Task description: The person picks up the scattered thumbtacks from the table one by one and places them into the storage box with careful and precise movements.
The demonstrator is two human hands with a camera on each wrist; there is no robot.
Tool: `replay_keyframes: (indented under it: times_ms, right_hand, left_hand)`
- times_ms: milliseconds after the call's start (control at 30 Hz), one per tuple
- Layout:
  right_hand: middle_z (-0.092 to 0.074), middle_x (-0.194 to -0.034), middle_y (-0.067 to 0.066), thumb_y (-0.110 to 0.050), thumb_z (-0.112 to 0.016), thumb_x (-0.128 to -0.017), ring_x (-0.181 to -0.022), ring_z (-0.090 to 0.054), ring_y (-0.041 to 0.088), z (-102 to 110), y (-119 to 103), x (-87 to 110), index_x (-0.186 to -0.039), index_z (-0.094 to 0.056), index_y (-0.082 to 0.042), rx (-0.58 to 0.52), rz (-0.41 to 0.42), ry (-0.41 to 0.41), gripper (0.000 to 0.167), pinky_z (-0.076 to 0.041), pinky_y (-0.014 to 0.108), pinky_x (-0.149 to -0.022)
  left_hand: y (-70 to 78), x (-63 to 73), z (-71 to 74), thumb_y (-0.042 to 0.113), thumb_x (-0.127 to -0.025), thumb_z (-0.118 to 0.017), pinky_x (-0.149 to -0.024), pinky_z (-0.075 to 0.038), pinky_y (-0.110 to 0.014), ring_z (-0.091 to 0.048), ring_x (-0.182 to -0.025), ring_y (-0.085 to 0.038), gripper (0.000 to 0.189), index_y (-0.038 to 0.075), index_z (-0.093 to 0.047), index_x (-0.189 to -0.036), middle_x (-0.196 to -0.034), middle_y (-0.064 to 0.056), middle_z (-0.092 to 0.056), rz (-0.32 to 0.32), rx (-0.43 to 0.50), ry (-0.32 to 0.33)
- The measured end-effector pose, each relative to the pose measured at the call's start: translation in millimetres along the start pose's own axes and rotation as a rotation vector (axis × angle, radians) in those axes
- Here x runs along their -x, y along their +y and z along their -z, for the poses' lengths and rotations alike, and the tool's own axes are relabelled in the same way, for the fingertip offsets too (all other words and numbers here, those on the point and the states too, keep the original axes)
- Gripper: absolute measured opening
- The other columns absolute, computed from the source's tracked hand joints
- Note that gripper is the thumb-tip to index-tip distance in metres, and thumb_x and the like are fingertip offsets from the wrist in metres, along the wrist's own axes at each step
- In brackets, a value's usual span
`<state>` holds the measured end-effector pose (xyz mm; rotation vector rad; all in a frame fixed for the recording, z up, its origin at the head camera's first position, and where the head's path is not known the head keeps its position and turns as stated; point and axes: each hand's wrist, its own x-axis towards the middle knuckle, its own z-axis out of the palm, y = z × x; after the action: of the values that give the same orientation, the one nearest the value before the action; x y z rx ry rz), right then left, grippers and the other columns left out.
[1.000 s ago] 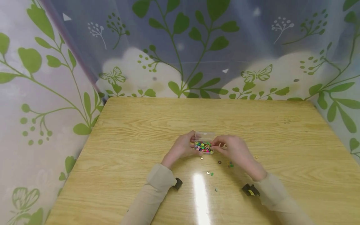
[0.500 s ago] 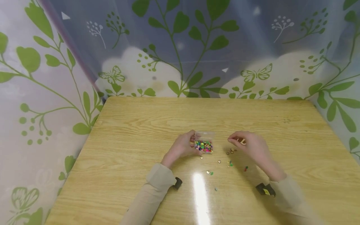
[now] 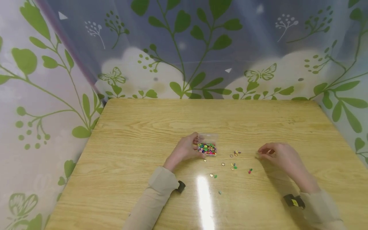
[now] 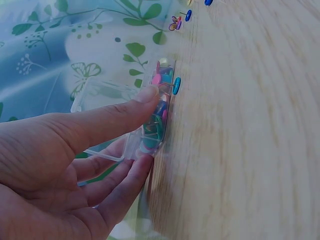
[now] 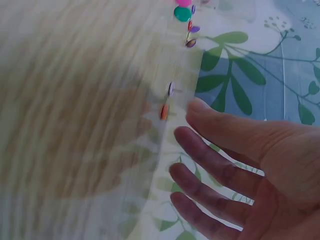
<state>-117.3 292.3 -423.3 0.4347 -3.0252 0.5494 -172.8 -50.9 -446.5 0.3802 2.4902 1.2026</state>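
In the head view my left hand (image 3: 185, 150) holds a small clear plastic box (image 4: 131, 145) full of colourful thumbtacks (image 3: 206, 148), its hinged lid (image 3: 208, 138) raised at the back. The left wrist view shows the thumb along one side of the box and fingers curled against the other. A blue thumbtack (image 4: 177, 85) lies just past the thumb tip. My right hand (image 3: 280, 158) is low over the table, right of the box. In the right wrist view its fingers are apart and hold nothing; an orange thumbtack (image 5: 164, 112) and a white thumbtack (image 5: 171, 89) lie near the thumb tip.
Between the hands lie loose thumbtacks in small clusters, among them gold tacks (image 3: 236, 154), a green tack (image 3: 235, 167) and a red tack (image 3: 249, 172). A pale tack (image 3: 219, 192) is nearer the front. Patterned curtain (image 3: 184, 48) borders the wooden table (image 3: 138, 134).
My right hand has moved from the box out to the right, leaving tacks on the table along the way. My left hand keeps its grip on the box in the same spot.
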Motion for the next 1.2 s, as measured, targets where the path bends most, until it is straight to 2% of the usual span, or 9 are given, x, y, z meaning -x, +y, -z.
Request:
replay_keyframes:
  times_ms: [167, 333, 600, 767, 1000, 1200]
  right_hand:
    - [-0.076, -0.084, 0.001, -0.018, -0.083, -0.083, -0.074, -0.070, 0.022, -2, 6, 4.0, -0.090, -0.078, -0.014, -0.009, -0.008, -0.040, 0.010, -0.057, 0.045, -0.067]
    - [-0.075, -0.080, 0.001, -0.016, -0.081, -0.084, -0.068, -0.067, 0.017, -4, 7, 4.0, -0.088, -0.078, -0.014, 0.007, 0.001, -0.046, 0.006, -0.055, 0.040, -0.061]
    - [-0.074, -0.078, 0.004, -0.011, -0.076, -0.089, -0.068, -0.070, 0.022, -5, 2, -0.8, -0.088, -0.071, -0.011, 0.001, 0.030, 0.060, 0.006, -0.056, 0.040, -0.059]
    - [-0.074, -0.079, 0.004, -0.012, -0.075, -0.090, -0.069, -0.071, 0.023, -7, -10, -9.1, -0.089, -0.068, -0.011, -0.010, 0.044, 0.072, 0.007, -0.056, 0.041, -0.061]
    - [-0.073, -0.079, -0.002, -0.016, -0.076, -0.090, -0.068, -0.068, 0.016, -18, -32, -21.4, -0.090, -0.071, -0.014, -0.025, 0.076, 0.052, 0.005, -0.053, 0.037, -0.060]
    - [-0.072, -0.078, -0.005, -0.016, -0.078, -0.089, -0.068, -0.065, 0.012, -25, -57, -33.5, -0.088, -0.073, -0.015, -0.046, 0.126, 0.046, 0.005, -0.051, 0.031, -0.058]
  left_hand:
    - [0.0, 0.5, 0.5, 0.015, -0.075, -0.091, -0.095, -0.054, -0.041, -0.067, -0.109, -0.029, 0.061, 0.011, -0.061, -0.128, -0.125, -0.014, -0.064, 0.003, 0.002, 0.009]
    - [0.2, 0.1, 0.2, 0.016, -0.074, -0.092, -0.094, -0.054, -0.041, -0.066, -0.108, -0.029, 0.062, 0.011, -0.061, -0.128, -0.122, -0.012, -0.064, 0.007, -0.001, 0.006]
    - [0.4, 0.0, -0.2, 0.016, -0.074, -0.092, -0.094, -0.054, -0.040, -0.066, -0.108, -0.028, 0.062, 0.012, -0.061, -0.128, -0.121, -0.012, -0.063, 0.024, -0.007, 0.003]
    - [0.5, 0.0, 0.2, 0.016, -0.075, -0.091, -0.094, -0.054, -0.040, -0.067, -0.108, -0.029, 0.061, 0.011, -0.061, -0.127, -0.123, -0.013, -0.063, 0.021, -0.008, -0.001]
    - [1.4, -0.1, 0.8, 0.014, -0.075, -0.091, -0.093, -0.056, -0.040, -0.068, -0.109, -0.031, 0.057, 0.010, -0.060, -0.123, -0.125, -0.016, -0.063, 0.012, 0.005, -0.012]
    - [0.8, -0.4, 0.5, 0.014, -0.074, -0.092, -0.094, -0.055, -0.040, -0.068, -0.108, -0.030, 0.060, 0.010, -0.060, -0.125, -0.123, -0.015, -0.063, 0.012, 0.008, -0.007]
